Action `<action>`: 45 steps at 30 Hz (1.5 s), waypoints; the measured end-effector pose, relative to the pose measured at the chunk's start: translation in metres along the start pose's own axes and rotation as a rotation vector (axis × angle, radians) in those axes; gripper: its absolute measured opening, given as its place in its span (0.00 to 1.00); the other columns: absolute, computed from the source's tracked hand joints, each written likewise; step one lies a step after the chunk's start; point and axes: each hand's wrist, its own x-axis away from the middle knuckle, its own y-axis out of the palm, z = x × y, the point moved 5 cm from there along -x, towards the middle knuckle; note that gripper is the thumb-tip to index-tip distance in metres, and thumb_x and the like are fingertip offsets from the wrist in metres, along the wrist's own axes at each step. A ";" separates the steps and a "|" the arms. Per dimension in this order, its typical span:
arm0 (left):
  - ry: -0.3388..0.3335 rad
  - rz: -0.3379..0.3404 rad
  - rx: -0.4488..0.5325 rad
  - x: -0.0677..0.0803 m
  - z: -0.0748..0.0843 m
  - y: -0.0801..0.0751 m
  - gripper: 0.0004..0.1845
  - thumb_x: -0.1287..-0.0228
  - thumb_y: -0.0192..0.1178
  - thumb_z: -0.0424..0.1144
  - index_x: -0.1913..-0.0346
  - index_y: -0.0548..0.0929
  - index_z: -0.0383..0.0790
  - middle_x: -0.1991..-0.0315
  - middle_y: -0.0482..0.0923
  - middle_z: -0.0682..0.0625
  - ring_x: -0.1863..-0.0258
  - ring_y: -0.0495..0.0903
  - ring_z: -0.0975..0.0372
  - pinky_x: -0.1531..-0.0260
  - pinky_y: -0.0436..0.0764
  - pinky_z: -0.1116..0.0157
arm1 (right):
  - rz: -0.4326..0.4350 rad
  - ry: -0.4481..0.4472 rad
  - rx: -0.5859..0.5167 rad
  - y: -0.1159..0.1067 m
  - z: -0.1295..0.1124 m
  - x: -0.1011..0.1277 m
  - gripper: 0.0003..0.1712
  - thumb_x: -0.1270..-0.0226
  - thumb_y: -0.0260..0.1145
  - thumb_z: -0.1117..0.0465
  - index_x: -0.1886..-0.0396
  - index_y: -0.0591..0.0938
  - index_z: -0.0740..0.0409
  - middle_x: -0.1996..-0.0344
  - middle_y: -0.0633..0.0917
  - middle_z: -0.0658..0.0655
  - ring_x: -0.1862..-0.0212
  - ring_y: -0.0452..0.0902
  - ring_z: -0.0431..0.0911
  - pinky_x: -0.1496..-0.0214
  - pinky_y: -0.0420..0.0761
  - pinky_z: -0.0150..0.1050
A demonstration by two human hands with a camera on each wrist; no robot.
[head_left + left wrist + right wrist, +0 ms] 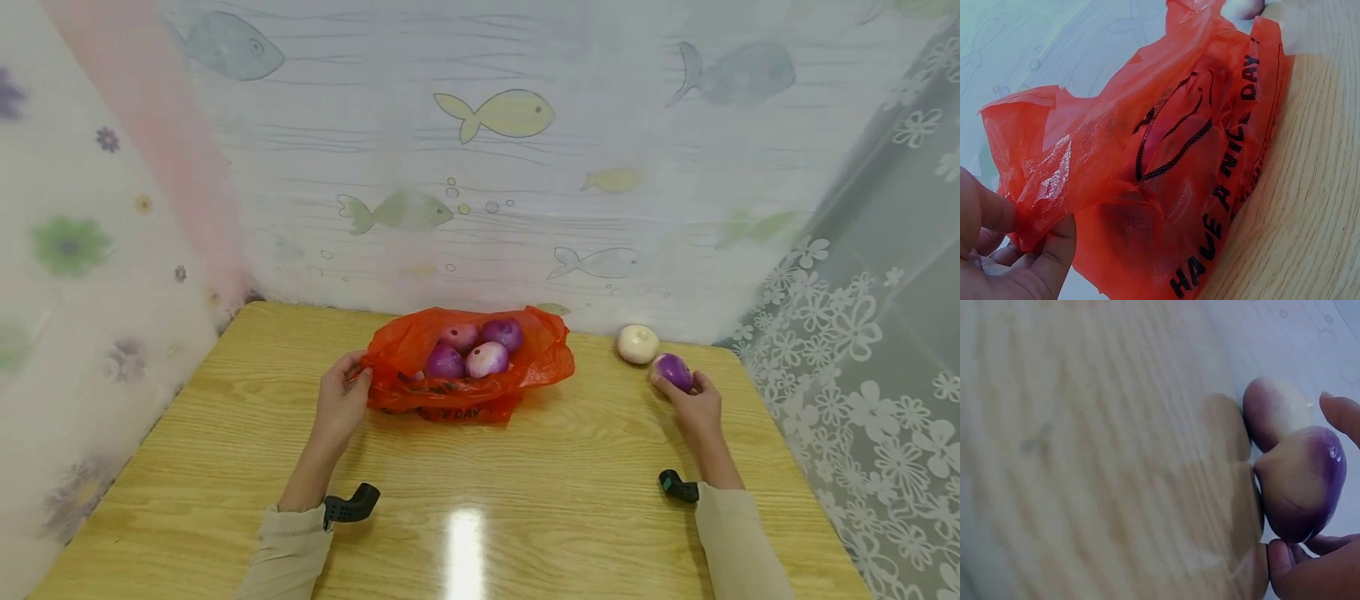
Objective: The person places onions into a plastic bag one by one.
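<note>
Overhead, the head camera showed most of the scene, though the red plastic bag [468,371] hid the lower parts of the four onions [475,350] lying inside it. The left hand [341,406] pinched the bag's left edge, fingers curled on the plastic. The right hand [697,404] gripped a purple onion [673,371] resting on the wooden table [525,483] near the right rear corner, just beside a pale onion [637,343]. The bag lay with its long axis running left to right, its mouth open upward and toward the fish-print backdrop [495,167].

From the left wrist camera, the bag [1166,169] filled the frame and its contents could not be made out through the plastic. Black lettering ran along the side nearest the table [1316,187]. The left hand [1010,250] was cut off at the lower edge; its thumb [1054,250] and fingers clamped a fold of the bag.

From the right wrist camera, the picture was blurred and the right hand [1316,562] was largely cut off. Its fingertips [1279,556] enclosed the purple onion [1300,484], which sat on the table [1097,456] with its pointed end toward the pale onion [1272,412]; whether the two touched could not be determined.
</note>
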 end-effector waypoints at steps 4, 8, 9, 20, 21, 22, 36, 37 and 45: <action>0.007 -0.003 0.003 0.000 0.001 0.001 0.19 0.20 0.43 0.30 0.33 0.71 0.29 0.37 0.73 0.35 0.40 0.76 0.49 0.53 0.76 0.80 | -0.025 0.038 -0.001 -0.002 -0.002 -0.002 0.62 0.33 0.69 0.41 0.18 0.43 0.64 0.20 0.50 0.70 0.20 0.48 0.60 0.21 0.56 0.52; 0.012 -0.007 0.005 0.000 0.001 0.002 0.18 0.20 0.43 0.29 0.33 0.71 0.29 0.37 0.73 0.34 0.39 0.76 0.48 0.53 0.76 0.80 | -0.031 0.044 0.005 -0.003 -0.003 -0.002 0.60 0.34 0.70 0.43 0.19 0.47 0.66 0.21 0.53 0.71 0.21 0.52 0.59 0.21 0.57 0.52; 0.011 -0.007 0.006 0.000 0.001 0.002 0.18 0.20 0.43 0.29 0.33 0.71 0.29 0.37 0.73 0.34 0.39 0.76 0.48 0.53 0.76 0.80 | -0.032 0.037 0.012 -0.003 -0.003 -0.002 0.58 0.34 0.71 0.44 0.19 0.50 0.66 0.22 0.55 0.71 0.22 0.53 0.58 0.21 0.58 0.52; 0.011 -0.003 0.011 0.002 0.001 0.003 0.18 0.20 0.43 0.29 0.34 0.72 0.28 0.38 0.74 0.34 0.40 0.76 0.49 0.53 0.76 0.80 | 0.015 -0.060 0.060 -0.002 -0.003 0.006 0.53 0.38 0.76 0.48 0.21 0.61 0.64 0.27 0.67 0.69 0.29 0.65 0.55 0.30 0.71 0.42; 0.011 -0.002 0.010 0.002 0.000 0.003 0.18 0.20 0.43 0.29 0.34 0.72 0.28 0.38 0.74 0.34 0.40 0.76 0.50 0.53 0.76 0.80 | 0.030 -0.078 0.052 -0.002 -0.005 0.008 0.52 0.38 0.76 0.49 0.22 0.62 0.63 0.28 0.69 0.68 0.32 0.68 0.53 0.34 0.73 0.37; 0.010 -0.001 0.009 0.002 0.000 0.003 0.18 0.20 0.43 0.29 0.34 0.71 0.28 0.38 0.74 0.34 0.40 0.76 0.50 0.53 0.76 0.80 | 0.043 -0.096 0.046 -0.001 -0.008 0.011 0.50 0.38 0.76 0.50 0.22 0.63 0.62 0.29 0.70 0.66 0.35 0.71 0.49 0.39 0.75 0.31; 0.014 -0.013 0.002 0.001 -0.003 0.000 0.19 0.20 0.43 0.29 0.32 0.70 0.28 0.37 0.73 0.35 0.39 0.76 0.48 0.53 0.77 0.79 | -0.066 -0.401 -0.196 0.058 -0.063 0.064 0.49 0.46 0.78 0.72 0.25 0.67 0.60 0.34 0.70 0.57 0.40 0.70 0.39 0.45 0.75 0.20; 0.016 -0.013 0.002 0.001 -0.003 -0.001 0.19 0.20 0.43 0.29 0.32 0.70 0.28 0.37 0.73 0.35 0.39 0.76 0.48 0.53 0.77 0.79 | -0.079 -0.429 -0.209 0.064 -0.068 0.068 0.49 0.47 0.78 0.74 0.25 0.67 0.61 0.33 0.70 0.58 0.39 0.69 0.40 0.43 0.74 0.20; 0.025 -0.006 0.005 0.001 0.001 0.000 0.18 0.20 0.44 0.30 0.33 0.71 0.28 0.38 0.74 0.34 0.41 0.76 0.49 0.54 0.77 0.80 | -0.260 -0.601 -0.269 0.126 -0.104 0.104 0.49 0.52 0.78 0.79 0.28 0.68 0.66 0.33 0.72 0.62 0.38 0.71 0.45 0.38 0.74 0.23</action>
